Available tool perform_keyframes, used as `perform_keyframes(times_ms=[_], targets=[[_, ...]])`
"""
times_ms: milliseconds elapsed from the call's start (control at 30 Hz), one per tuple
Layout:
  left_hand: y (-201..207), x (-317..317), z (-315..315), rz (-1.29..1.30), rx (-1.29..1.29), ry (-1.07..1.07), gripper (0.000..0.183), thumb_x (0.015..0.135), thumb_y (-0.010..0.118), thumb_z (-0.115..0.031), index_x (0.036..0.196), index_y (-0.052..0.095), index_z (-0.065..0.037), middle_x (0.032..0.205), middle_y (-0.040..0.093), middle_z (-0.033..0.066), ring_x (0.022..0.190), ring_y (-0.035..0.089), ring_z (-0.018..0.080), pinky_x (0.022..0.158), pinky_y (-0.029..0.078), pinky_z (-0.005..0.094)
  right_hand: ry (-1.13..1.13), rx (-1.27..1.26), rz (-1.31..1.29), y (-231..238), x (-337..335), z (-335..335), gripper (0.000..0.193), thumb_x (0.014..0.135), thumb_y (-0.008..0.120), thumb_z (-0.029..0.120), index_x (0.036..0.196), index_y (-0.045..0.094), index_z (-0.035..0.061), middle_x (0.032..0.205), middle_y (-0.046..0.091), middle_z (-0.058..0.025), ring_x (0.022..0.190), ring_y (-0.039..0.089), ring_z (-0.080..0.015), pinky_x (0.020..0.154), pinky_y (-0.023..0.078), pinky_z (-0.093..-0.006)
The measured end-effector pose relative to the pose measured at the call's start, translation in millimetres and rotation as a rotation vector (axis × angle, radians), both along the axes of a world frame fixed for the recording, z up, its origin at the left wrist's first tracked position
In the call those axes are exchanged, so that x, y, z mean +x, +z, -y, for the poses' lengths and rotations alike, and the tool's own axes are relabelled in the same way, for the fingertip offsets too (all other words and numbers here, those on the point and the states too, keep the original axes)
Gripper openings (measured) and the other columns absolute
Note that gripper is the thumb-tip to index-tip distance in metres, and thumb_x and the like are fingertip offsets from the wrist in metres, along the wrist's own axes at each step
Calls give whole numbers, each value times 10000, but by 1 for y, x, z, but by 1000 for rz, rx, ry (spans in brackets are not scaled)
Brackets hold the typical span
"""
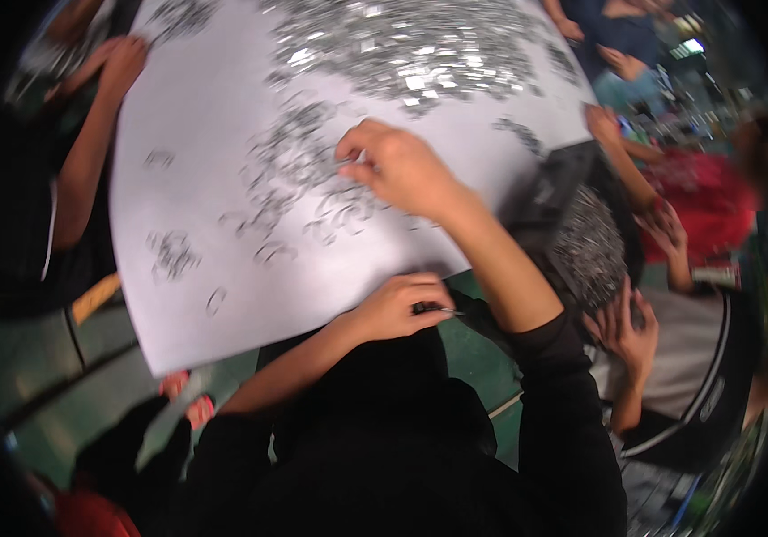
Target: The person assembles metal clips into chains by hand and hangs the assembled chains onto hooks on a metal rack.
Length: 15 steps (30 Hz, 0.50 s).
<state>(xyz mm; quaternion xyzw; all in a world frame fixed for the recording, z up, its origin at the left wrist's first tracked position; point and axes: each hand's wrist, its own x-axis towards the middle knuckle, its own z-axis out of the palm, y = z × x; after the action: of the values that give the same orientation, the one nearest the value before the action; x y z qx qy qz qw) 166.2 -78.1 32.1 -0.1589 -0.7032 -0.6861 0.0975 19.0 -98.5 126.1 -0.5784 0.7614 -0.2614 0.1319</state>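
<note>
My right hand (397, 168) hovers over a loose scatter of small curved metal pieces (299, 157) on the white tabletop (196, 327). Its thumb and fingers are drawn together in a pinch; motion blur hides what, if anything, lies between them. At the table's near edge, my left hand (400, 309) is closed round small dark metal pieces (433, 309), with a thin end poking out past the fingers. A single curved piece (215, 301) and a small cluster (172, 255) lie toward the table's left side.
A large heap of shiny metal pieces (411, 54) covers the table's far part. At the right edge stands a black bin (541, 192) filled with metal pieces (592, 251). Co-workers' hands are near the table: one at far left (124, 63), others by the bin (630, 331).
</note>
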Motion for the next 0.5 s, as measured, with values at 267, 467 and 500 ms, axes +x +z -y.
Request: perform_keyframes(times_ms=[267,467,500], targets=[[16,-4,-4,9,-63,29,114,729,707,-21,836,666,-19,826,630,85,716,608,186,640,482,274,-814,421,-638,-7,-38,-139,213,796,597,135,988,577,45,1019,573,-127,996,538,-313,837,447,-373],[9,-3,-7,48,-45,23,125,735,707,-18,851,664,-23,828,624,76,709,601,155,627,475,263,-670,279,-446,11,-32,-95,153,807,599,178,921,604,76,934,608,-120,895,603,-291,775,479,-403],[9,-5,-6,45,-47,22,125,734,708,-19,851,664,-25,827,623,76,710,601,158,626,476,266,-611,229,-375,11,-31,-84,145,805,607,185,909,612,85,911,616,-115,866,615,-293,752,486,-411]])
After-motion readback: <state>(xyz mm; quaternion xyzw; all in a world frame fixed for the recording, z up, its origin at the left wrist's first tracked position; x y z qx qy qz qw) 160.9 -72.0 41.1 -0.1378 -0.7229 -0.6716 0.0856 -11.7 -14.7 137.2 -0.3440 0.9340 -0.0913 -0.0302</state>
